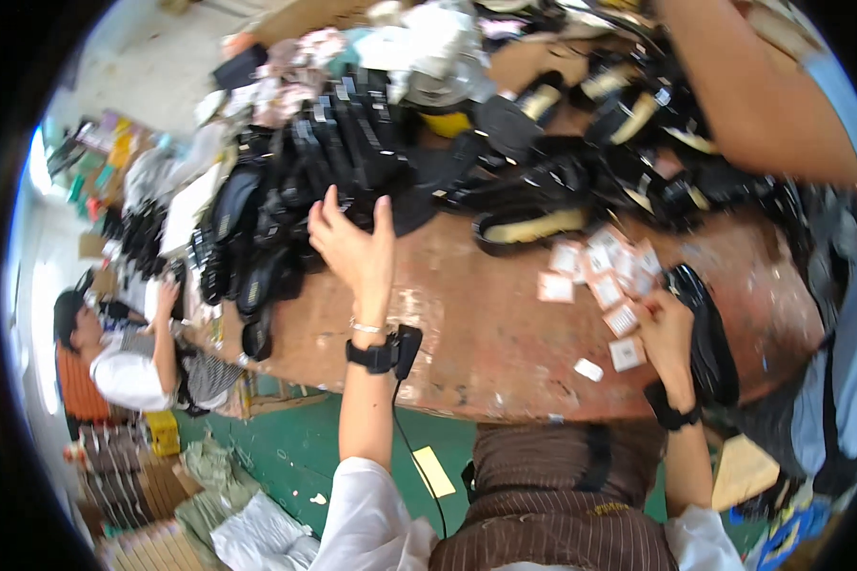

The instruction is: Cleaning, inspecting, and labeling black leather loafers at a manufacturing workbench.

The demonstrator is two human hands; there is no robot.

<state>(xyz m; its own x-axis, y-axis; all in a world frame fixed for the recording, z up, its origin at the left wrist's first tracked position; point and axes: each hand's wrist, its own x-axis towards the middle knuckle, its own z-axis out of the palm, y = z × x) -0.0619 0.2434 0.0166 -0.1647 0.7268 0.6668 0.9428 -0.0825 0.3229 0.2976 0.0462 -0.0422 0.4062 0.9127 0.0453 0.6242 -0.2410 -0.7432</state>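
Left hand [357, 255]: fingers spread wide, nothing held, near the heaped black shoes [352, 143] beyond its fingertips. Right hand [668, 338]: fingers bent, narrow, at the near side of a single black shoe [714, 352]; from where I stand, cannot tell whether it grips the shoe or a tag. Shoe sits on the table [505, 314], just right of that hand. Small square tags [555, 287] lie scattered to its left and beyond.

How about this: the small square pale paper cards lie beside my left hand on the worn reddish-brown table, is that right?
Not quite: in the head view, the pale paper cards lie beside your right hand, not your left hand, on the reddish-brown table.
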